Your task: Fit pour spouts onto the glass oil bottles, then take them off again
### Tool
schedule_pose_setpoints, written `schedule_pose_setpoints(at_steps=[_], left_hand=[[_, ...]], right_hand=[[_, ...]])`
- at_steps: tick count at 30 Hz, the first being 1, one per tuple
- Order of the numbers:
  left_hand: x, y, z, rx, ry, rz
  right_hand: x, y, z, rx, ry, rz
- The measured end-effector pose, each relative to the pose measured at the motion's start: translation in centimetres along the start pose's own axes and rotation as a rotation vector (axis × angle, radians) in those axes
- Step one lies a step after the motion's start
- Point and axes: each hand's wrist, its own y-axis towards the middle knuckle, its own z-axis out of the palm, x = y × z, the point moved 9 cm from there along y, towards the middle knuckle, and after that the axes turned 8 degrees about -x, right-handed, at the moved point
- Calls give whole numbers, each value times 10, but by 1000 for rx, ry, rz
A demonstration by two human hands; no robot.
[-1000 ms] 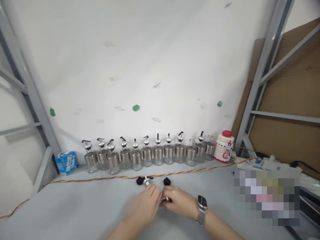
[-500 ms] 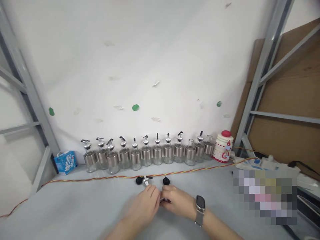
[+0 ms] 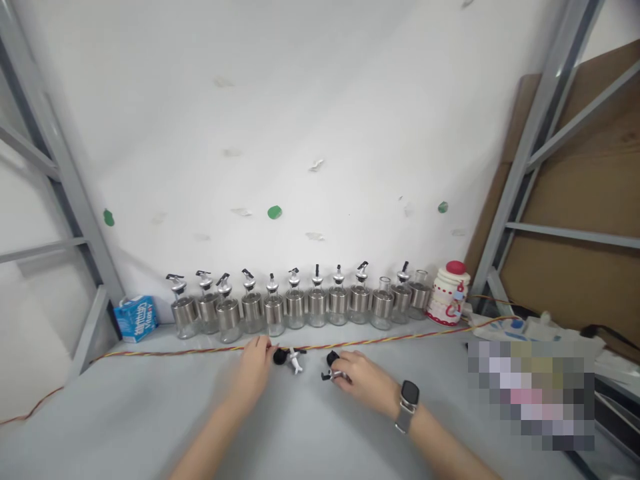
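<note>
My right hand point(image 3: 361, 377) has its fingers closed around a silver pour spout point(image 3: 341, 377) with a black lever, held low over the table. A black stopper point(image 3: 333, 359) stands against those fingertips. My left hand point(image 3: 256, 365) is at the left of another black stopper point(image 3: 280, 357); its fingers are slightly bent and look empty, the tips close to the stopper's edge. Between the hands a second silver pour spout point(image 3: 296, 362) with a black lever lies on the table beside the left stopper.
Along the wall stands a row of glass bottles point(image 3: 274, 313) with steel bands, most topped by spouts; two have bare necks. A twisted cable point(image 3: 210, 349) crosses before them. A blue carton point(image 3: 136, 319) is left; a red-lidded jar point(image 3: 448, 293) and power strips point(image 3: 533, 330) are right.
My hands have parted. The left moved left to the black stopper; the right shifted slightly right and away from me with the pour spout, which is now more visible.
</note>
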Motion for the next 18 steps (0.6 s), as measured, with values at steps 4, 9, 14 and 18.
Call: schedule_pose_setpoints(at_steps=[4, 9, 14, 18], left_hand=[[19, 6, 5, 9, -34, -43], [25, 7, 18, 82, -94, -46], [26, 7, 19, 89, -83, -62], [22, 5, 6, 18, -63, -94]], right_hand=[[-4, -1, 0, 15, 11, 17], [-1, -2, 0, 26, 36, 21], [-2, -4, 3, 22, 73, 41], [-9, -2, -2, -61, 267, 170]])
